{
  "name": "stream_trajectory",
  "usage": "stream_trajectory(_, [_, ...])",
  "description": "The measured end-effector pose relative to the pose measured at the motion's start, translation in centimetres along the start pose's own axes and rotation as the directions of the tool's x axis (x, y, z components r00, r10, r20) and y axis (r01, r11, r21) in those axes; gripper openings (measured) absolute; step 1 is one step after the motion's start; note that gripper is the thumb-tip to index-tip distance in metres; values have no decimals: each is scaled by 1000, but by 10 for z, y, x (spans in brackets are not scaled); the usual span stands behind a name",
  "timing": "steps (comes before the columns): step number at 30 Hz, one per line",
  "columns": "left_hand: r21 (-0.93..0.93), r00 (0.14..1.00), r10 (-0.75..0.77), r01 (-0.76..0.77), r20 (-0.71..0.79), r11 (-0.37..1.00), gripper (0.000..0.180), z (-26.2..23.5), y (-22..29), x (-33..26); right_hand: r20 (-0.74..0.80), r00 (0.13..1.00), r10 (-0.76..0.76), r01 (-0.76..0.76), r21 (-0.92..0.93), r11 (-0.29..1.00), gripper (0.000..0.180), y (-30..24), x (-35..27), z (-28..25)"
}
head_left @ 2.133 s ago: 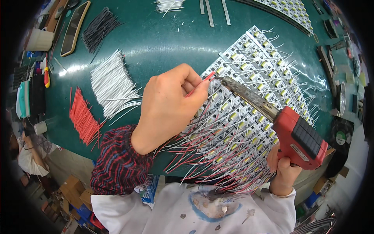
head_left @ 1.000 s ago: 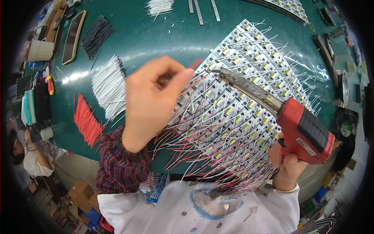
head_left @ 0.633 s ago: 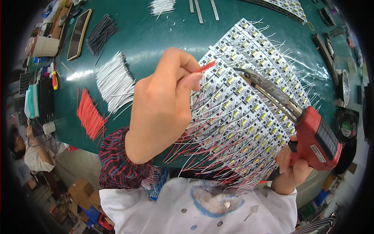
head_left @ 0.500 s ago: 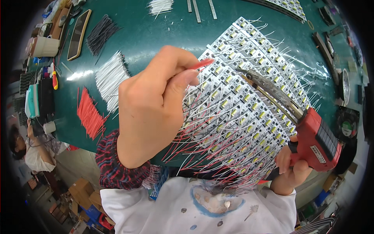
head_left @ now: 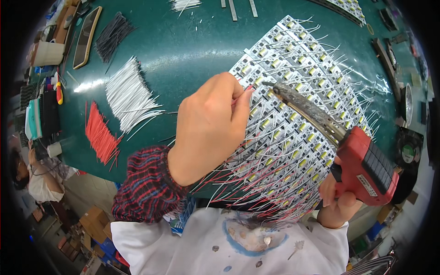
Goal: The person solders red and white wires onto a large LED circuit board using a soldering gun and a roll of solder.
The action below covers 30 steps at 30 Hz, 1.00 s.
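Note:
My left hand (head_left: 206, 126) is closed in a pinch, held low over the upper left part of a panel of small circuit boards (head_left: 293, 98). Between its thumb and finger a bit of red wire (head_left: 250, 87) shows; most of it is hidden by the fingers. My right hand (head_left: 337, 195) grips a red soldering gun (head_left: 369, 167) by its handle. The gun's dark tip points left, close to the pinched wire and the board; whether it touches cannot be made out. White, red and black wires trail off the boards in rows.
Left on the green table (head_left: 183, 43) lie bundles of red wires (head_left: 101, 135), white wires (head_left: 130, 94) and black wires (head_left: 113, 36). A phone (head_left: 87, 36) and a screwdriver (head_left: 59, 93) are farther left. A small fan (head_left: 408, 149) stands at right. Another person (head_left: 46, 181) sits at far left.
My left hand has come right and down to the boards with the red wire. The soldering gun has shifted slightly left, its tip now near the left fingers.

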<state>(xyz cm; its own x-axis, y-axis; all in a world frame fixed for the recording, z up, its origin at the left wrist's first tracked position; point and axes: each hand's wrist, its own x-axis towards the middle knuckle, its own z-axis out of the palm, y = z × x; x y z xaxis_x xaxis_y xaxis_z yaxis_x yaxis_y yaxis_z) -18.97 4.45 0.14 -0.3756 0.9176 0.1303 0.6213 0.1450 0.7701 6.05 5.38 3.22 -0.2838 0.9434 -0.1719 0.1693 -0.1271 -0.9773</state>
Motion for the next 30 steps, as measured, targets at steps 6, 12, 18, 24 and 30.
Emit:
stream_trajectory(6, [89, 999, 45, -43, -25, 995, 17, -1, 0, -3, 119, 989, 93, -103, 81, 991, 82, 6, 1, -10])
stream_trajectory(12, [95, 998, 47, -43, -32, 995, 17, 2, 0, -1, 50, 998, 31, -35, 68, 997, 72, 8, 3, -3])
stream_trajectory(18, [104, 998, 67, -65, -14, 992, 16, 3, -1, -2, 108, 992, 58, -68, 84, 994, 69, 18, -1, -20])
stream_trajectory(24, [91, 997, 75, -71, -32, 993, 18, 3, -1, -1, 144, 988, 57, -81, 164, 983, 50, 27, -6, -31])
stream_trajectory(30, [104, 998, 65, -65, -4, 992, 18, 1, -2, -1, 232, 972, 41, -94, 223, 970, 46, 19, -1, -25])
